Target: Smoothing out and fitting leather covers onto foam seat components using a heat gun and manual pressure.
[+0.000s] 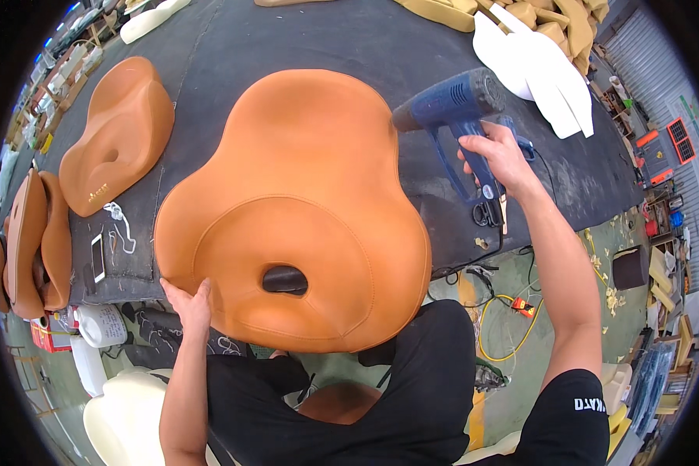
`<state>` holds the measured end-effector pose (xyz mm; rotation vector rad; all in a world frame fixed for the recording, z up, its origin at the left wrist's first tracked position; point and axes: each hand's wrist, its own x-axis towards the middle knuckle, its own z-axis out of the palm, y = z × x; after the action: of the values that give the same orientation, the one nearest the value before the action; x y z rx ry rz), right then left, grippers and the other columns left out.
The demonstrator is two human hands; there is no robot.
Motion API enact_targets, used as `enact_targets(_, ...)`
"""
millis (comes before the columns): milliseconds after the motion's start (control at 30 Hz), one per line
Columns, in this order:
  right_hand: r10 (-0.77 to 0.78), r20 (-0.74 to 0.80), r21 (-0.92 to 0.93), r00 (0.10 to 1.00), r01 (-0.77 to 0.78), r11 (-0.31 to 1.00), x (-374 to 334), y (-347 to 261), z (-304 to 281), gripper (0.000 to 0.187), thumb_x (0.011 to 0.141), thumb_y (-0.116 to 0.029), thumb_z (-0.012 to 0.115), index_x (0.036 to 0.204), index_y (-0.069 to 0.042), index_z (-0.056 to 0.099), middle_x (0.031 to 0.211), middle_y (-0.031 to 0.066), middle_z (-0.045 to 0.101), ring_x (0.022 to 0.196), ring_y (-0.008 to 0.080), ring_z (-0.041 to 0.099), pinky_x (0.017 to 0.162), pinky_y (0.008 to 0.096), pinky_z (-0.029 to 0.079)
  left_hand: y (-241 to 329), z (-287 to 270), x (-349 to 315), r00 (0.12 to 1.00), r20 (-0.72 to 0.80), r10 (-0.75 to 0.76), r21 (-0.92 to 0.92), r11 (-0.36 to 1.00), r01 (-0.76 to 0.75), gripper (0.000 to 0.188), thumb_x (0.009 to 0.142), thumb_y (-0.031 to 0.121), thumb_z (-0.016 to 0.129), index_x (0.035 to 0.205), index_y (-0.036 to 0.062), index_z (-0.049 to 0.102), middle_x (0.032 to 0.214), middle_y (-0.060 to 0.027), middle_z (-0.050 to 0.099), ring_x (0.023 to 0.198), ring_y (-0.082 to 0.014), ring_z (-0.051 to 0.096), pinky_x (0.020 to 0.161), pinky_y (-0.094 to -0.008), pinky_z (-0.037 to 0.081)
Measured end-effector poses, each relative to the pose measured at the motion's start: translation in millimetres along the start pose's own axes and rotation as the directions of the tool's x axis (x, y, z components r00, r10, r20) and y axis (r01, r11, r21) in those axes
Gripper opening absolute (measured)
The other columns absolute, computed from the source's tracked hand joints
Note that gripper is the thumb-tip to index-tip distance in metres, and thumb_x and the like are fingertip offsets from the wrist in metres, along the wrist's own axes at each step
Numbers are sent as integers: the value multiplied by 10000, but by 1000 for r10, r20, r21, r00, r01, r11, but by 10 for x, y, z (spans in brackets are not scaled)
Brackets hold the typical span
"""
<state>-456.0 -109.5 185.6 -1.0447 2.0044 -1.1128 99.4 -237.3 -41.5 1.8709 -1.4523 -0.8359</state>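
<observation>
1. Large tan leather-covered seat cushion lying on the dark counter, near edge overhanging toward the body, oval hole near the front.
2. Left hand laid flat against the cushion's near-left rim, grip spread, fingers pressed to the edge rather than pinching.
3. Right hand wrapped around the handle of a blue heat gun, grip pressed together on it, nozzle aimed at the cushion's far-right shoulder.
4. Likely handling: bulky but light, probably foam under a smooth skin; soft enough to dent under a thumb, slippery on the broad face, prone to scuffs and heat marks.
5. Best holds, by judgement: the rolled rim at either side, or a finger hooked through the hole; flat palms for turning.
6. A second tan cushion lying far left, more stacked on edge at the left end.
7. A phone on the counter just left of the main cushion; white foam pieces far right.
</observation>
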Motion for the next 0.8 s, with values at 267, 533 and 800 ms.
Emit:
enact_targets(267, -138, -12, -95, 990, 136, 986, 194, -41, 87, 261, 941, -259, 713, 999, -12, 651, 855, 56, 690, 671, 122, 668, 543, 276, 505, -48, 8, 7, 1000, -7, 5, 44, 999, -5, 1123, 848, 184, 826, 1633, -99, 75, 1687, -313, 174, 1577, -414, 197, 1293, -462, 192)
enact_targets(533, -230, 12, -182, 973, 229, 956, 207, -287, 128, 293, 904, -224, 710, 1025, 38, 661, 823, 53, 669, 655, 123, 645, 605, 293, 497, -67, 13, 44, 998, -4, 64, 58, 996, -63, 1123, 841, 183, 829, 1622, -118, 80, 1670, -332, 190, 1567, -430, 206, 1291, -467, 190)
enact_targets(800, -331, 134, -377, 934, 357, 855, -82, -171, 407, 443, 869, -217, 729, 1165, 102, 644, 866, 101, 695, 714, 182, 664, 696, 352, 542, 34, 17, -5, 1000, -25, 10, 99, 995, -8, 1132, 836, 190, 837, 1631, -90, 81, 1661, -343, 195, 1556, -444, 222, 1284, -481, 217)
